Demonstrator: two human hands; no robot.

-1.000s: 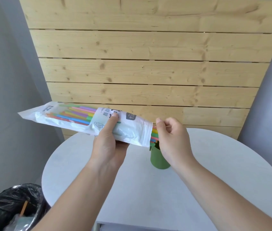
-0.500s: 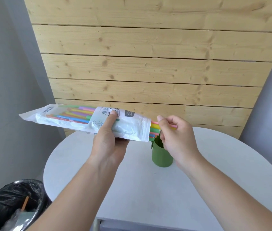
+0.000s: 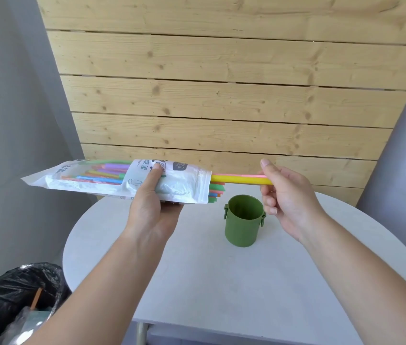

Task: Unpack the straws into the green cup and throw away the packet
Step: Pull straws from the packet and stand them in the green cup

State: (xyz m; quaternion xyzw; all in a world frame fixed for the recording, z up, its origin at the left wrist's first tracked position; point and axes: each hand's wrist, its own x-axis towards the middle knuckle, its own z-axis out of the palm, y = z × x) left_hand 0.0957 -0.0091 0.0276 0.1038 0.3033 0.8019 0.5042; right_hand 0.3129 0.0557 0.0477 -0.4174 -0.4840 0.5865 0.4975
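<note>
**Partly out: two straws drawn from the packet [image 3: 184, 180] above the green cup [image 3: 243, 225]**

Head view. The left hand [image 3: 152, 207] grips the packet around its middle, thumb on the printed face and fingers curled beneath. It holds the packet roughly level, up and left of the cup, with the open mouth turned toward the cup. The right hand [image 3: 289, 195], just above and right of the cup, pinches a yellow straw [image 3: 236, 180] and a pink straw [image 3: 231, 175] between thumb and forefinger, the other fingers loosely curled. Both straws run from the packet's mouth to that pinch, passing over the cup. The remaining straws [image 3: 97, 174] lie inside the packet, a few ends poking from its mouth. The cup stands upright on the round white table [image 3: 222, 282] and looks empty. A black-lined bin [image 3: 10, 295] sits on the floor well below and left of the cup.

The step in hand appears to be unloading the first straws. Next, they likely need drawing fully clear rightward, then tipping end-down into the cup. The packet goes to the bin only once it is emptied.
</note>
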